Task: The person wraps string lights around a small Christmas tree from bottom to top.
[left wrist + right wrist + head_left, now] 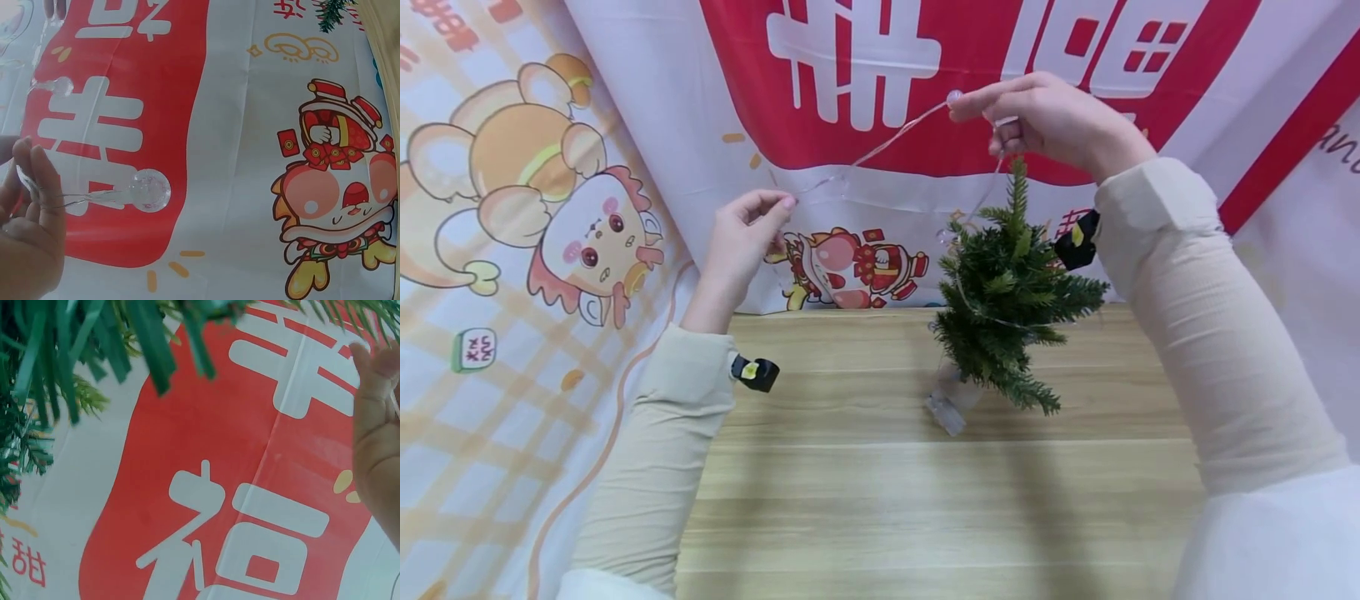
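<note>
A small green artificial Christmas tree point(1000, 287) stands on the wooden table, a clear string of lights point(904, 129) looped around its branches. My left hand point(741, 242), left of the tree, pinches the free stretch of the string between thumb and fingertips. In the left wrist view, a clear round bulb point(150, 190) dangles beside the left hand point(39, 219). Above the treetop, my right hand point(1056, 121) holds the string in its fingers, a bulb point(954, 97) at its index fingertip. The right wrist view has the right hand point(378, 434) at the edge and tree needles point(159, 344) close up.
The tree's pale base point(951, 400) sits on the wooden table point(850, 500). Behind hangs a white cloth point(658, 100) with a red panel and cartoon figures. A patterned cloth point(512, 333) covers the left side, and another white cloth point(1292, 275) the right.
</note>
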`<state>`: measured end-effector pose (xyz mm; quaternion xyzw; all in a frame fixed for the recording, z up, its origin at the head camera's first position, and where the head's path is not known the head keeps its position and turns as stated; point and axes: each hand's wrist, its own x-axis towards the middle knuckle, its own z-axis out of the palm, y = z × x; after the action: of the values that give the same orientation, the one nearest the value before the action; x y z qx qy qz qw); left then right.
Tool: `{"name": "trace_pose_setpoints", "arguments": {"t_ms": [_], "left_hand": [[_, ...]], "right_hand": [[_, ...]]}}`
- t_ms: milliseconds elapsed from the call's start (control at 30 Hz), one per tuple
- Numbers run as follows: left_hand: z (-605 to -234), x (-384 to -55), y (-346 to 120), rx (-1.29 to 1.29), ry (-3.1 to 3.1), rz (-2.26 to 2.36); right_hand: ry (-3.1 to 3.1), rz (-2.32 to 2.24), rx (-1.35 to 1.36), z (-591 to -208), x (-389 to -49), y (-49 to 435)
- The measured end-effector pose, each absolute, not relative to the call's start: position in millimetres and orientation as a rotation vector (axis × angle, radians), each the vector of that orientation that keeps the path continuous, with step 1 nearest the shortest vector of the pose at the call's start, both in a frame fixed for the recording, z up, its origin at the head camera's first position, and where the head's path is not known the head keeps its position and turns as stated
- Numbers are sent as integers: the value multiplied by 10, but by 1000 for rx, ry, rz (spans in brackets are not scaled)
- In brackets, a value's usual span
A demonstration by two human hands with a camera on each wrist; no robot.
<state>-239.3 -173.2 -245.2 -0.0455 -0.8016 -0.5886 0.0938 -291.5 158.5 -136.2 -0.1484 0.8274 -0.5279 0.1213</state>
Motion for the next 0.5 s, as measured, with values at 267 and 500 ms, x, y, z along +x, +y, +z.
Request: {"name": "trace_pose_setpoints", "arguments": {"t_ms": [267,500], "left_hand": [[-2480,-2369,-1764,-207,-2635,-1601],[-2457,-2379,-1741,-231,-2480,-1739]], "right_hand": [[2467,-1638,-346,-1407,-2955,1624],[2412,-1675,-332,-1412,-2965,1639]]}}
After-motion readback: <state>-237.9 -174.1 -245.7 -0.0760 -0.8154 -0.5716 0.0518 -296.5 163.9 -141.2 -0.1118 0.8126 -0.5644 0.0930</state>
